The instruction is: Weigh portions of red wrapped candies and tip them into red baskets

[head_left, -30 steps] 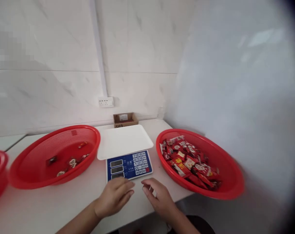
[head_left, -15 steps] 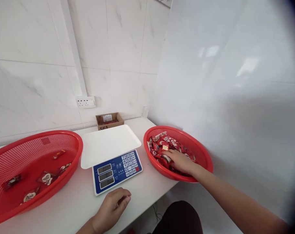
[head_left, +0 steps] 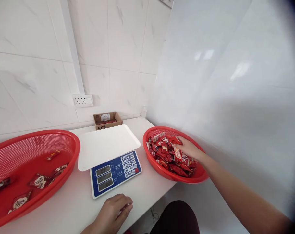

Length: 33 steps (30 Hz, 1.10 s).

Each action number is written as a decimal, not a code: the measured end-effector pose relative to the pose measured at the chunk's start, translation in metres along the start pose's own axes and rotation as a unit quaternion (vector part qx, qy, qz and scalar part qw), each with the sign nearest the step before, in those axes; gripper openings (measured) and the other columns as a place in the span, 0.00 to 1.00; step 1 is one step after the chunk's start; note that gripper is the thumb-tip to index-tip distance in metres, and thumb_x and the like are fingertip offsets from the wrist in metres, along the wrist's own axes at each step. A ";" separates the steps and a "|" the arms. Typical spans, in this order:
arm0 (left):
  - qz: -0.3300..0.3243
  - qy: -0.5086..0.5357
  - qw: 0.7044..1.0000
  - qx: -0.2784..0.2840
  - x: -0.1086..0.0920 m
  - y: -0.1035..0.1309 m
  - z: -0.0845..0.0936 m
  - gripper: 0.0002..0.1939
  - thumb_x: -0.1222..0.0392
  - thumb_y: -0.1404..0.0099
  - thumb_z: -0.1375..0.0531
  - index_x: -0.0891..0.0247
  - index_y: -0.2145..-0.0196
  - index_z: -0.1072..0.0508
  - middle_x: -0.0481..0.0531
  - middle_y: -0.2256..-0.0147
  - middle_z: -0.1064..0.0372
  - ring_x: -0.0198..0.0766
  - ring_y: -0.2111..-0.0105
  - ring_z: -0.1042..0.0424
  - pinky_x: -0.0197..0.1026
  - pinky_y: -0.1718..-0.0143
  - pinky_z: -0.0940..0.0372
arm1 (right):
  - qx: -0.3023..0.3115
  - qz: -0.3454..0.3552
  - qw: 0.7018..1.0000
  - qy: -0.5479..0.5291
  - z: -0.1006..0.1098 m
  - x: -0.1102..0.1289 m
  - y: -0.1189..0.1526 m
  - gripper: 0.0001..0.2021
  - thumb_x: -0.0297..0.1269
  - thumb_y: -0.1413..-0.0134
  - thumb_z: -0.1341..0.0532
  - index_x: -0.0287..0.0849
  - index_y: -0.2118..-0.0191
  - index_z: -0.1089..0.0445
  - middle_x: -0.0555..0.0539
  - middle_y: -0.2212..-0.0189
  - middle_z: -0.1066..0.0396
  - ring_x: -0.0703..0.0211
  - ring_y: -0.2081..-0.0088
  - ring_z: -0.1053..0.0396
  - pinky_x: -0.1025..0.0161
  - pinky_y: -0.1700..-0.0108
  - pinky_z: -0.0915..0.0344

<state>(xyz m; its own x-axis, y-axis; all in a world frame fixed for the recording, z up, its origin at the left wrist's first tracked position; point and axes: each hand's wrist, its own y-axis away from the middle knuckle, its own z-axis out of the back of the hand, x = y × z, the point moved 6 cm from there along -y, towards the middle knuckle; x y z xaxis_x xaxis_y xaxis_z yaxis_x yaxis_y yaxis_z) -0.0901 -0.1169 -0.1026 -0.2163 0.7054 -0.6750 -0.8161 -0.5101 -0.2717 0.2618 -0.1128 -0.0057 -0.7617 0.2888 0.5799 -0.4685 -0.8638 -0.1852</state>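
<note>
Farther back in the basket (head_left: 201, 169), my right hand (head_left: 186, 148) at a red packet (head_left: 176, 140), grip unclear, same with my left hand (head_left: 114, 210).

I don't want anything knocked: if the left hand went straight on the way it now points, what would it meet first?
Probably the near side of the right-hand red basket, across the white table. Depth is unclear, though, so the left hand might pass above it.
</note>
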 end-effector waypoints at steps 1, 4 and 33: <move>0.002 -0.001 1.000 0.001 0.000 0.000 0.000 0.11 0.59 0.33 0.53 0.59 0.66 0.31 0.49 0.72 0.33 0.36 0.72 0.32 0.34 0.70 0.38 | 0.026 -0.005 1.000 -0.008 -0.002 -0.001 0.001 0.17 0.35 0.54 0.42 0.40 0.55 0.33 0.44 0.58 0.28 0.54 0.59 0.31 0.61 0.57 0.38; 0.009 -0.004 1.000 0.002 0.001 -0.001 0.000 0.11 0.59 0.33 0.52 0.59 0.66 0.31 0.49 0.72 0.32 0.36 0.72 0.32 0.33 0.71 0.39 | 0.079 -0.026 0.995 -0.049 -0.007 -0.002 0.003 0.15 0.38 0.50 0.45 0.40 0.56 0.32 0.45 0.59 0.27 0.54 0.60 0.30 0.60 0.58 0.37; -0.002 -0.078 0.997 0.011 -0.003 0.002 0.004 0.08 0.61 0.35 0.49 0.60 0.63 0.30 0.49 0.70 0.29 0.35 0.71 0.31 0.32 0.69 0.39 | 0.200 0.114 0.972 -0.051 -0.149 0.181 -0.044 0.22 0.41 0.43 0.51 0.37 0.46 0.43 0.39 0.53 0.32 0.57 0.60 0.30 0.61 0.61 0.35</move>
<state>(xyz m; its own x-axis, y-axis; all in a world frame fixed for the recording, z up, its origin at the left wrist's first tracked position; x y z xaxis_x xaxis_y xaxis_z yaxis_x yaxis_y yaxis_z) -0.0936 -0.1180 -0.0984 -0.2929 0.7757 -0.5590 -0.8279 -0.4982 -0.2575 0.0776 0.0388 -0.0107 -0.7672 0.0464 0.6398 -0.0662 -0.9978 -0.0071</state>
